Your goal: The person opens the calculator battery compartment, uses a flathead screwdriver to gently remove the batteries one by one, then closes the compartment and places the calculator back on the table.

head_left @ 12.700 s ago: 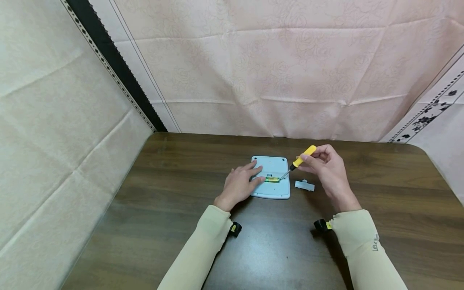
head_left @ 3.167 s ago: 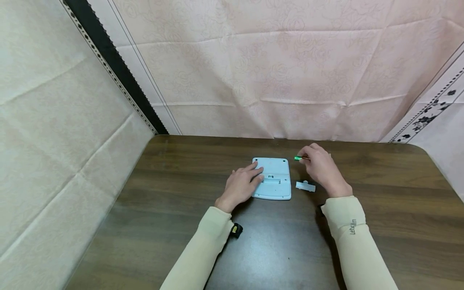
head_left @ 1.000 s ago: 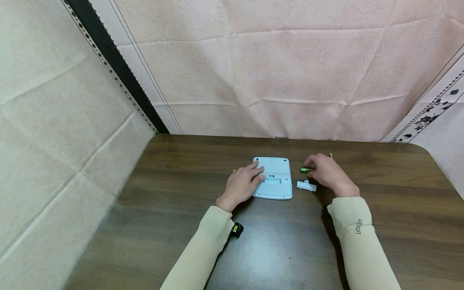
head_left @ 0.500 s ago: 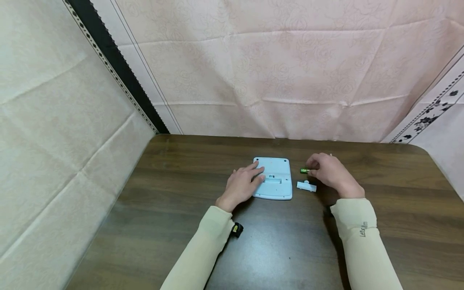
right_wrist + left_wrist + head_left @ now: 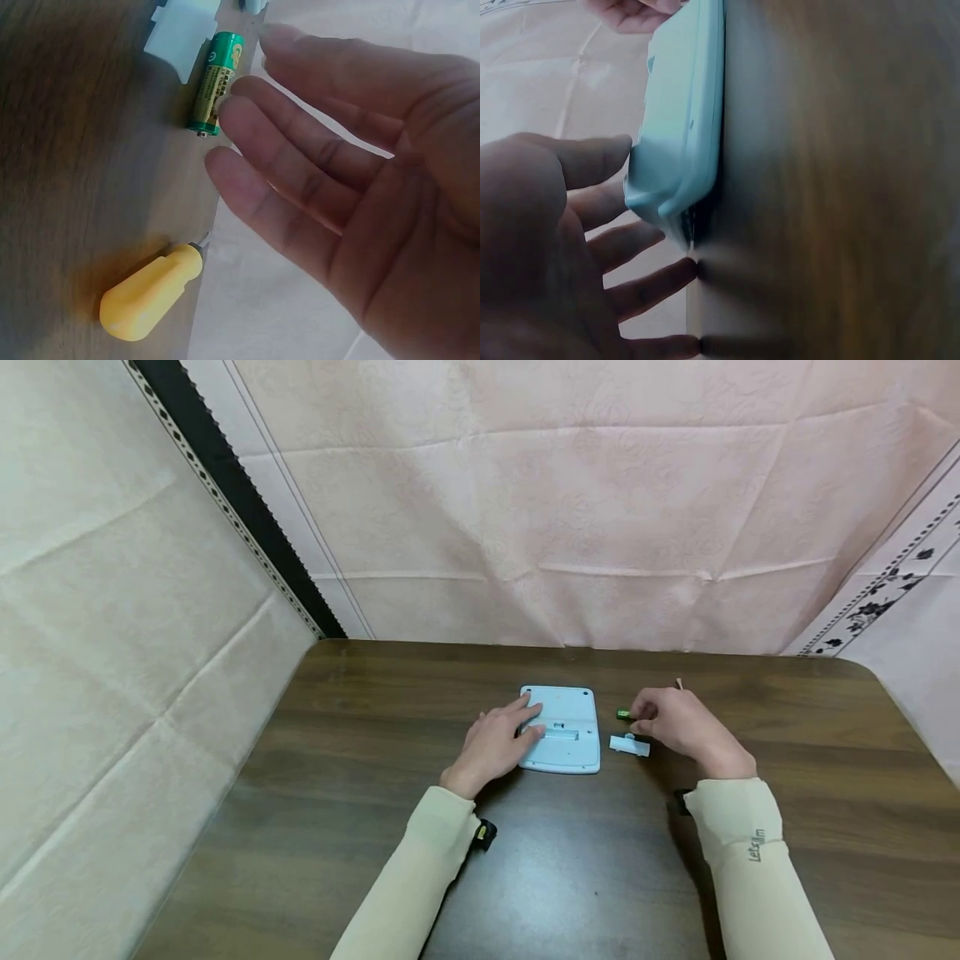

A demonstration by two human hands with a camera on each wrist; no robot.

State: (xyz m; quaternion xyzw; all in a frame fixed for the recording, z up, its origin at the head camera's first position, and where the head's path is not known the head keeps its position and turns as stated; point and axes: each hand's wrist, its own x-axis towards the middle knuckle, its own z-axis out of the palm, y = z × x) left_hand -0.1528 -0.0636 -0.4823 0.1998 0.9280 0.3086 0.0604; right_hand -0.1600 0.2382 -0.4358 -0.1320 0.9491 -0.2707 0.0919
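A light blue device (image 5: 562,757) lies back-up on the table, its narrow battery slot uncovered and empty. My left hand (image 5: 491,745) rests at its left edge with fingers spread; in the left wrist view the thumb of that hand (image 5: 540,225) touches the device (image 5: 673,112), and some fingertips touch the table. A green battery (image 5: 623,714) lies right of the device. In the right wrist view my right hand (image 5: 360,172) has loosely bent, parted fingers beside the battery (image 5: 217,82), with thumb and fingertips apart; whether a fingertip touches it is unclear.
The small blue cover (image 5: 628,744) lies between the device and my right hand. A yellow-handled screwdriver (image 5: 150,296) lies on the wooden table (image 5: 360,827), hidden in the head view. Pale cloth (image 5: 525,527) hangs behind the table's far edge.
Earlier my right hand held the screwdriver at the battery in the slot, then held the battery in the air. It has lowered the battery to the table and loosened its fingers. My left hand has stayed put.
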